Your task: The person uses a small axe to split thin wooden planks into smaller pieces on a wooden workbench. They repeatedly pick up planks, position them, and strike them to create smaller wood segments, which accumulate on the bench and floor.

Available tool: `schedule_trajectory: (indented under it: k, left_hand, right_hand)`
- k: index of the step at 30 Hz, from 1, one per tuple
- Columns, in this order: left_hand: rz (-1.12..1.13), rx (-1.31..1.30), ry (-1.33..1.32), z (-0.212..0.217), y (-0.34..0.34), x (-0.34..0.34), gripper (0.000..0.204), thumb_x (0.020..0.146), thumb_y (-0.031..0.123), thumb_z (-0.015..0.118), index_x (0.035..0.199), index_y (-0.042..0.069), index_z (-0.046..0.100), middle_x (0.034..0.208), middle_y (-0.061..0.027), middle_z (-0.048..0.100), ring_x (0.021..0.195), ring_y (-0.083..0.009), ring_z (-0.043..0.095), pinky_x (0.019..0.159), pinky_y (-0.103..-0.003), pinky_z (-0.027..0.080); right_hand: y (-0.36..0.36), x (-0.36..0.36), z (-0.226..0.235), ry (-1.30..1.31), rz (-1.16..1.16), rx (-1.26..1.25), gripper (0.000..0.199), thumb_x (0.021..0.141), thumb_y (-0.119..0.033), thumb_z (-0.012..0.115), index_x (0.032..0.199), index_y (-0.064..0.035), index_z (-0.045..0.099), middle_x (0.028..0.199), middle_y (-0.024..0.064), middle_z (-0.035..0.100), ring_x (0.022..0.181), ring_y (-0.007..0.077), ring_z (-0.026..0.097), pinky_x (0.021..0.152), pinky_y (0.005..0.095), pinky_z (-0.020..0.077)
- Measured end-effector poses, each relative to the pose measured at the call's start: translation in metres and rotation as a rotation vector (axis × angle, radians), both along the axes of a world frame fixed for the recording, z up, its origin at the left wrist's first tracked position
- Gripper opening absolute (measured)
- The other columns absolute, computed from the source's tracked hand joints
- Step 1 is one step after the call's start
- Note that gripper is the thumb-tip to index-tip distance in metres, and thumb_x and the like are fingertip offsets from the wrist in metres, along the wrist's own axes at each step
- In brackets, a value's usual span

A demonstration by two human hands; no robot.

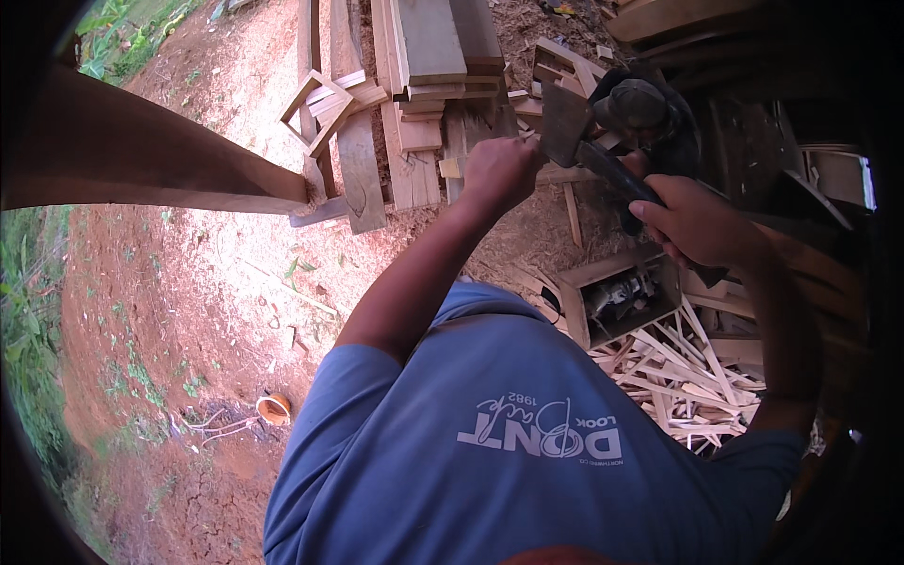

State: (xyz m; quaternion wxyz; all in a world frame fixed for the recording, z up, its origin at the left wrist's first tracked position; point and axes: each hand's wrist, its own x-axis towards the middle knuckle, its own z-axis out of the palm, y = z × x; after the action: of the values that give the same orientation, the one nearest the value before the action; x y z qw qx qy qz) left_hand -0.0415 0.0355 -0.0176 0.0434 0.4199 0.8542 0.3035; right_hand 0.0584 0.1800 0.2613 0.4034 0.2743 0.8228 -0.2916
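Note:
My right hand (692,221) is wrapped round the black handle of a chopping tool (566,122) with a broad, flat, dark blade. The blade points up and to the left, its edge close to my left hand. My left hand (504,174) is closed, with its back toward me. Its fingers are mostly hidden, so what they hold cannot be made out. A pale wood end (450,168) shows beside the left wrist. Just beyond lies a stack of sawn boards (431,47).
Another person in a dark cap (640,104) is close beyond my right hand. A wooden box (603,273) with a machine inside stands below, above a heap of wood offcuts (692,377). Left are a wooden post (169,155), a small wooden frame (301,99) and an orange pot (274,409).

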Motion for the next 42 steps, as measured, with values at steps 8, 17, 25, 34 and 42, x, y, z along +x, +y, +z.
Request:
schedule_trajectory:
  k: [8,17,25,34,42]
  left_hand:
    - [-0.009,0.023,0.040,0.000,0.001,0.015,0.013,0.090,0.013,0.062,0.095,0.005,0.070,0.082,-0.0164,0.076,0.077,-0.0335,0.077,0.066,-0.047,0.060]
    - [-0.043,0.011,0.062,-0.005,-0.004,0.020,0.013,0.095,0.020,0.061,0.100,0.007,0.065,0.087,-0.0139,0.076,0.078,-0.0336,0.077,0.063,-0.047,0.059]
    - [-0.011,0.037,0.074,-0.009,-0.004,0.017,0.013,0.095,0.019,0.061,0.098,0.007,0.066,0.085,-0.0146,0.075,0.078,-0.0334,0.076,0.064,-0.047,0.059]
    - [-0.014,-0.012,0.041,-0.007,0.000,0.016,0.016,0.096,0.022,0.061,0.094,0.008,0.068,0.077,-0.0159,0.073,0.075,-0.0340,0.076,0.062,-0.048,0.057]
    - [-0.055,0.030,-0.011,0.002,0.003,0.000,0.017,0.097,0.025,0.061,0.096,0.011,0.072,0.074,-0.0153,0.072,0.071,-0.0350,0.075,0.059,-0.049,0.056]
  right_hand:
    - [0.019,-0.003,-0.012,-0.110,0.052,0.041,0.029,0.112,-0.025,0.054,0.093,-0.0035,0.052,0.071,0.0015,0.054,0.051,0.0109,0.055,0.049,0.0307,0.0504]
    - [0.009,-0.012,-0.010,-0.063,0.017,0.042,0.030,0.112,-0.027,0.054,0.095,-0.0021,0.054,0.071,0.0017,0.055,0.054,0.0116,0.056,0.051,0.0320,0.0511]
    - [0.006,-0.015,-0.001,-0.064,-0.068,-0.034,0.031,0.112,-0.026,0.054,0.091,-0.0034,0.052,0.071,0.0020,0.055,0.052,0.0125,0.055,0.050,0.0323,0.0500]
    - [0.015,0.001,-0.008,-0.148,0.015,0.009,0.030,0.112,-0.027,0.054,0.093,-0.0040,0.055,0.069,0.0011,0.055,0.053,0.0115,0.055,0.051,0.0314,0.0490]
    - [-0.005,0.053,-0.076,0.588,0.042,0.285,0.029,0.110,-0.027,0.057,0.106,0.0018,0.059,0.075,0.0188,0.065,0.067,0.0366,0.068,0.064,0.0464,0.0504]
